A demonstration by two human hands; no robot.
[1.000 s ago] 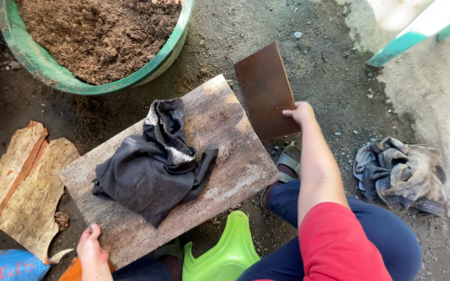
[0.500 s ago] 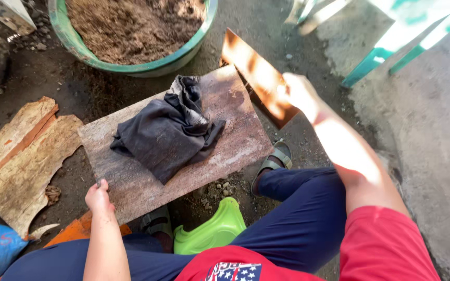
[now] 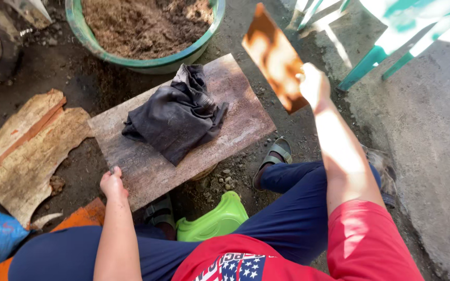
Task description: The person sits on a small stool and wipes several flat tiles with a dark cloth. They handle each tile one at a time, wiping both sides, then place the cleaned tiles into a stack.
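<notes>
My right hand (image 3: 313, 86) grips a flat, rusty brown rectangular blade (image 3: 274, 57) and holds it up in the air, right of a wooden board (image 3: 235, 122). The board lies in front of my knees on the dirt ground. A crumpled dark grey cloth (image 3: 175, 114) rests on the board's middle. My left hand (image 3: 113, 184) sits on the board's near left corner, fingers curled over its edge.
A green basin of brown soil (image 3: 141, 23) stands just beyond the board. Pieces of bark (image 3: 27, 145) lie at left. A green plastic stool (image 3: 212, 221) shows between my legs. A teal chair leg (image 3: 371, 65) and a concrete slab (image 3: 433, 145) are at right.
My right hand has lifted the blade off the ground beside the board and raised it into the sunlight. My left hand has stayed on the board's near corner.
</notes>
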